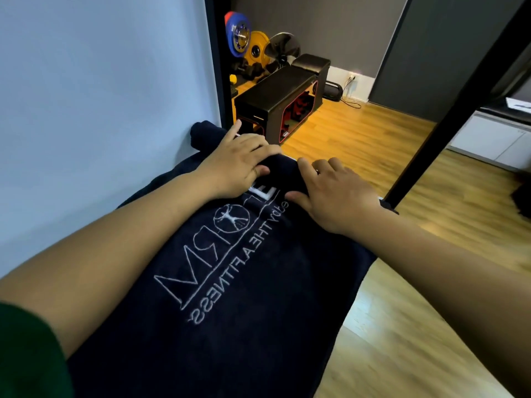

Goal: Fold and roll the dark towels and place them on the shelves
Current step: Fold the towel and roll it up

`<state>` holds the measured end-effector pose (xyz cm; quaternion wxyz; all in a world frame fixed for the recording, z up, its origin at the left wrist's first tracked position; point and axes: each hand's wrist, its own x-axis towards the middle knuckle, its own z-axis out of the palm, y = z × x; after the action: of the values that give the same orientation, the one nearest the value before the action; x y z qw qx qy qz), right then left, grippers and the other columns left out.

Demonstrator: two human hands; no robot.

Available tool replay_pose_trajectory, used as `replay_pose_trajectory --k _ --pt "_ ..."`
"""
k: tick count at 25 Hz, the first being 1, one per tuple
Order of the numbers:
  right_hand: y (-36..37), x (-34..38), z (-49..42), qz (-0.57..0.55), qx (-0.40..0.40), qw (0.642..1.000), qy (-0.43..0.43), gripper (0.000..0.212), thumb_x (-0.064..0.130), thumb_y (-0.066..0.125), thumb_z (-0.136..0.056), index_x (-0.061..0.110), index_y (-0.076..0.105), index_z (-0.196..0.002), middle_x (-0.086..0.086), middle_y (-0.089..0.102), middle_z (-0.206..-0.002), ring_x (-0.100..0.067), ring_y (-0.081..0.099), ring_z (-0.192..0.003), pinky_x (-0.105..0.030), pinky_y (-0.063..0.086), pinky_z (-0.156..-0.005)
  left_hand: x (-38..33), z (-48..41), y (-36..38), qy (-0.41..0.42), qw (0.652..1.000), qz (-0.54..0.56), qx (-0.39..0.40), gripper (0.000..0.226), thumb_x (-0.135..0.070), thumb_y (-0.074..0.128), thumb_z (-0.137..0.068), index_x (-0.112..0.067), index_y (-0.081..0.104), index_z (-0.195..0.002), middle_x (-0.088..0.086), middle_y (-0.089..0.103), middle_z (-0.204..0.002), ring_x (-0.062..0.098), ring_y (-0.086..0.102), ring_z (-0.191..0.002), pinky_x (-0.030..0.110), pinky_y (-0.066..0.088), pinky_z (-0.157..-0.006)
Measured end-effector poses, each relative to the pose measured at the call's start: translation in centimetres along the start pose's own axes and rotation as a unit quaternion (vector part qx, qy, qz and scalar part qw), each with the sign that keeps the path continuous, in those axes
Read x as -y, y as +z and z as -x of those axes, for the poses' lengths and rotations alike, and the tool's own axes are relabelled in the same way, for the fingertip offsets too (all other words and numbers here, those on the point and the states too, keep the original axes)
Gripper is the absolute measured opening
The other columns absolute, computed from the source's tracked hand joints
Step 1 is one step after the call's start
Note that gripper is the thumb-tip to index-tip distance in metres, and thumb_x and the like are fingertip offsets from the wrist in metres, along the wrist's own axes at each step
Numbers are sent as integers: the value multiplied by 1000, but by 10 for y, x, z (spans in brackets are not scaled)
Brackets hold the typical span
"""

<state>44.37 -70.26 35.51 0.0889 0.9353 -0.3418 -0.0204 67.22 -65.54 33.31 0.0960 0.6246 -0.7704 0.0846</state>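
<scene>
A dark navy towel [244, 297] with white embroidered lettering lies folded into a long strip, running away from me along the wall. Its far end is turned over into the start of a roll [283, 173]. My left hand [235, 165] grips that rolled end from the left, fingers curled over it. My right hand [333, 191] holds the same end from the right, thumb tucked under the fold. Beyond my left hand, a rolled dark towel [205, 135] lies against the wall.
A pale wall [100, 110] borders the left side. A black slanted metal post [448, 116] stands at the right. Past the surface's edge is wooden floor [388, 156] with a black bench box [275, 101], coloured weight plates [247, 38] and a white cabinet [497, 139].
</scene>
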Motion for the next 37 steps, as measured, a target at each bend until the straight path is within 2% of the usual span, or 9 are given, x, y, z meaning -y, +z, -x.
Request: replay_pose_trajectory --k 6,12,14,16,18,21,24,26,37 --pt "-4 46 42 -38 -14 999 0 95 76 5 -88 9 5 -156 -23 7 -162 -42 10 -148 -55 11 -119 -13 63 -7 -23 992 122 -35 51 -38 31 -100 -30 31 -150 -3 17 -163 20 -2 -152 51 -4 -122" --pt "-14 93 92 -132 33 989 -50 84 71 8 -92 19 -13 -155 -15 -36 -155 -34 -43 -137 -52 -23 -114 -31 123 -21 -53 992 108 -28 54 -42 33 -100 -31 24 -152 -9 21 -161 14 1 -152 52 2 -122" --pt "-27 97 97 -101 58 991 -62 78 64 15 -98 19 -16 -154 -18 -31 -157 -39 -34 -141 -53 -16 -117 -33 129 -23 -70 995 55 -32 58 -44 30 -100 -29 17 -155 -8 33 -155 15 12 -150 58 5 -120" --pt "-45 90 84 -72 25 995 -60 67 51 23 -103 17 1 -156 -19 9 -161 -44 10 -146 -49 18 -119 -35 127 -26 -72 997 0 -39 57 -45 28 -99 -26 26 -153 -5 46 -142 21 31 -142 61 10 -118" --pt "-57 67 54 -101 -33 994 -39 50 44 31 -104 17 30 -146 -9 48 -135 -31 48 -120 -40 44 -93 -32 111 -37 -61 997 -30 -46 52 -47 30 -97 -22 48 -139 -2 57 -122 25 47 -122 60 17 -116" --pt "-50 44 33 -134 5 991 5 54 59 31 -98 21 41 -135 -5 55 -117 -27 55 -109 -38 47 -81 -27 76 -48 -40 999 -26 -10 50 -54 29 -95 -19 56 -120 1 54 -124 26 45 -126 56 18 -117" --pt "-29 46 46 -109 37 993 5 69 68 23 -95 22 24 -146 -9 56 -113 -31 59 -103 -40 47 -74 -26 60 -36 -40 998 22 43 54 -56 30 -93 -17 43 -128 -1 43 -139 16 19 -147 51 -4 -121" --pt "-23 47 49 -74 3 997 -8 72 68 25 -94 21 17 -149 -8 56 -113 -29 59 -100 -36 42 -66 -26 60 -30 -40 997 50 44 55 -54 35 -91 -16 37 -131 -4 46 -129 13 26 -141 51 -7 -121" --pt "-13 9 -7 -39 -15 999 -11 57 61 31 -97 19 31 -135 -12 59 -113 -33 62 -95 -37 45 -63 -14 -4 -20 -69 993 -16 91 49 -42 40 -100 -27 30 -146 -11 16 -161 15 6 -150 61 -11 -116"
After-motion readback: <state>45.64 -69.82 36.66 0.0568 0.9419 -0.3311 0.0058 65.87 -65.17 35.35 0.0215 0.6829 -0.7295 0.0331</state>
